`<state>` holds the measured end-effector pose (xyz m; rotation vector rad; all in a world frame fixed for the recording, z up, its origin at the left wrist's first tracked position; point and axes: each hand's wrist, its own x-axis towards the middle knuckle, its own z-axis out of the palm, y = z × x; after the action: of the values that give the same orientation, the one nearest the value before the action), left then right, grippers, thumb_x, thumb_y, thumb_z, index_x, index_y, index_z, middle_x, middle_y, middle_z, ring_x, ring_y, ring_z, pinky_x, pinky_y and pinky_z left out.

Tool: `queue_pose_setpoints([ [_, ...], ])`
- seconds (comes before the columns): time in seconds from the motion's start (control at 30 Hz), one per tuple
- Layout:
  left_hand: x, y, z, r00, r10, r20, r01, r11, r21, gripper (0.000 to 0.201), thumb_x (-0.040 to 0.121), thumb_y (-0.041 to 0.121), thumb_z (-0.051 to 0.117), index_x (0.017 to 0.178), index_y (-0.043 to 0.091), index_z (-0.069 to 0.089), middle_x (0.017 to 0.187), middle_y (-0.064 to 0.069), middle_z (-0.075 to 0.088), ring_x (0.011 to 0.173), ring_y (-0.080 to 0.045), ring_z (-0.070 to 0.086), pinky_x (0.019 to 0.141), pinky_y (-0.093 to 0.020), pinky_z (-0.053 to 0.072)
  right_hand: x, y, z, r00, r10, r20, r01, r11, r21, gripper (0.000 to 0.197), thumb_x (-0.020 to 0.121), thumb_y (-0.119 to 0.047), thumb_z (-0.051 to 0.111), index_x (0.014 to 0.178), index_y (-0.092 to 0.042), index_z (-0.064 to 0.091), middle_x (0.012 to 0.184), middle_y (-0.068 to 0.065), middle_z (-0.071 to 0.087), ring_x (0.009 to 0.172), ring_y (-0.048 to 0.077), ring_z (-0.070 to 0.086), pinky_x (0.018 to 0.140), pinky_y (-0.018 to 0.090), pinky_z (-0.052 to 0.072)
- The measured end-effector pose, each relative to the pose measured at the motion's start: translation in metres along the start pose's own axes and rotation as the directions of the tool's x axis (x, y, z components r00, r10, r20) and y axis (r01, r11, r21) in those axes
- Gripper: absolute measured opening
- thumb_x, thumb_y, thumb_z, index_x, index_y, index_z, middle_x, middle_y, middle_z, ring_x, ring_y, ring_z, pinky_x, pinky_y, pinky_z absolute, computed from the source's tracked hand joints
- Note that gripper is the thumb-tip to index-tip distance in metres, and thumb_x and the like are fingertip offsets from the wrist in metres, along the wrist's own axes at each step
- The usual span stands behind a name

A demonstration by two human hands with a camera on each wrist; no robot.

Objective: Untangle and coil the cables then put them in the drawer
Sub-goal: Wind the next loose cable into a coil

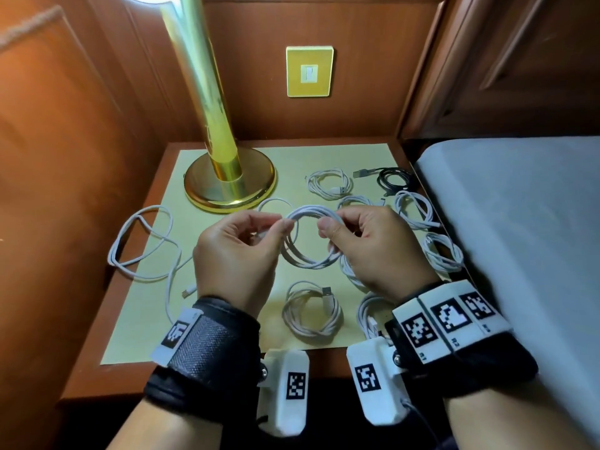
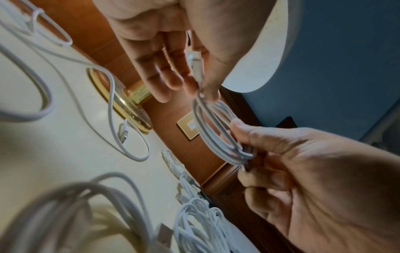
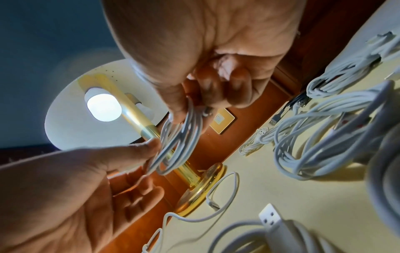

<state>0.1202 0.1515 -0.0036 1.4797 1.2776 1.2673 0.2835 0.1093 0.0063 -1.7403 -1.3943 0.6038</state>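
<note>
Fingers of the left hand point(image 1: 238, 245) and right hand point(image 1: 373, 245) pinch a light, springy coil point(image 1: 306, 237); likely best pinched across all loops.

A brass lamp point(image 1: 224, 147) stands lit at the back left of a wooden nightstand point(image 1: 97, 368) with a pale yellow top. Behind the lamp, wood panelling point(image 1: 363, 60) carries a yellow wall switch point(image 1: 309, 71). Right of the lamp lies a grey mattress point(image 1: 519, 206).
</note>
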Motion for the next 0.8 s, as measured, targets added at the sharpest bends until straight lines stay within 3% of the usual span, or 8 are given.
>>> queue_pose_setpoints([
  [0.13,-0.003,0.001,-0.002,0.993,-0.094,0.078,0.095,0.995,-0.008,0.012,0.085,0.028,0.077,0.076,0.019,0.078,0.067,0.001,0.074,0.061,-0.017,0.069,0.064,-0.035,0.061,-0.002,0.005,0.001,0.993,-0.053,-0.102,0.036,0.986,-0.165,0.038,0.096,-0.036,0.061,0.068,-0.009,0.063,0.053,0.002,0.051,0.049,0.012,0.042,0.051,0.029,0.036],
  [0.23,-0.004,0.001,-0.007,0.953,-0.242,0.182,0.272,0.949,-0.159,0.020,0.093,0.010,0.063,0.080,0.007,0.078,0.073,-0.014,0.074,0.064,-0.023,0.069,0.065,-0.032,0.059,-0.004,0.007,-0.001,0.989,-0.101,-0.106,0.073,0.968,-0.239,0.039,0.096,-0.033,0.061,0.066,-0.009,0.057,0.051,-0.001,0.044,0.050,0.011,0.040,0.049,0.022,0.031],
  [0.37,-0.007,0.004,-0.019,0.854,-0.303,0.424,0.435,0.862,-0.259,0.010,0.085,-0.001,0.068,0.093,-0.002,0.073,0.084,-0.024,0.073,0.075,-0.030,0.072,0.068,-0.030,0.061,-0.005,0.010,-0.006,0.984,-0.155,-0.091,0.126,0.956,-0.266,0.036,0.096,-0.032,0.061,0.068,-0.012,0.058,0.055,-0.001,0.048,0.054,0.011,0.044,0.051,0.023,0.032],
  [0.53,-0.011,0.013,-0.023,0.796,-0.278,0.538,0.500,0.802,-0.326,0.044,0.064,0.011,0.076,0.105,-0.001,0.064,0.075,-0.018,0.071,0.063,-0.024,0.069,0.062,-0.032,0.060,-0.010,0.006,-0.004,0.980,-0.192,-0.060,0.182,0.972,-0.149,0.028,0.097,-0.036,0.060,0.082,-0.015,0.070,0.057,-0.001,0.050,0.055,0.012,0.044,0.050,0.025,0.035],
  [0.6,-0.013,0.011,-0.022,0.790,-0.270,0.550,0.483,0.826,-0.290,0.053,0.063,0.019,0.078,0.111,0.001,0.066,0.069,-0.012,0.064,0.058,-0.018,0.060,0.062,-0.031,0.058,-0.013,0.003,-0.005,0.984,-0.176,-0.037,0.174,0.983,-0.055,0.025,0.097,-0.037,0.061,0.086,-0.018,0.073,0.057,0.000,0.051,0.052,0.010,0.043,0.049,0.028,0.037],
  [0.67,-0.015,0.008,-0.020,0.798,-0.218,0.562,0.388,0.899,-0.202,0.048,0.065,0.031,0.077,0.104,0.003,0.072,0.068,-0.013,0.057,0.060,-0.015,0.055,0.064,-0.030,0.056,-0.015,0.002,-0.008,0.989,-0.148,-0.022,0.148,0.989,0.028,0.026,0.096,-0.038,0.061,0.081,-0.019,0.072,0.059,0.003,0.055,0.053,0.015,0.048,0.052,0.034,0.042],
  [0.73,-0.018,0.009,-0.018,0.807,-0.159,0.568,0.283,0.949,-0.137,0.038,0.070,0.035,0.075,0.094,0.006,0.072,0.074,-0.017,0.062,0.068,-0.016,0.062,0.068,-0.032,0.057,-0.016,0.002,-0.012,0.993,-0.121,-0.003,0.120,0.989,0.086,0.028,0.095,-0.039,0.062,0.078,-0.019,0.071,0.059,0.000,0.057,0.055,0.013,0.052,0.054,0.034,0.045],
  [0.8,-0.021,0.009,-0.016,0.833,-0.127,0.539,0.219,0.970,-0.109,0.035,0.072,0.035,0.073,0.088,0.005,0.066,0.080,-0.009,0.072,0.075,-0.020,0.070,0.072,-0.039,0.059,-0.018,0.002,-0.013,0.994,-0.105,0.023,0.100,0.985,0.143,0.027,0.095,-0.036,0.062,0.079,-0.018,0.073,0.058,-0.001,0.059,0.051,0.007,0.050,0.051,0.029,0.042],
])
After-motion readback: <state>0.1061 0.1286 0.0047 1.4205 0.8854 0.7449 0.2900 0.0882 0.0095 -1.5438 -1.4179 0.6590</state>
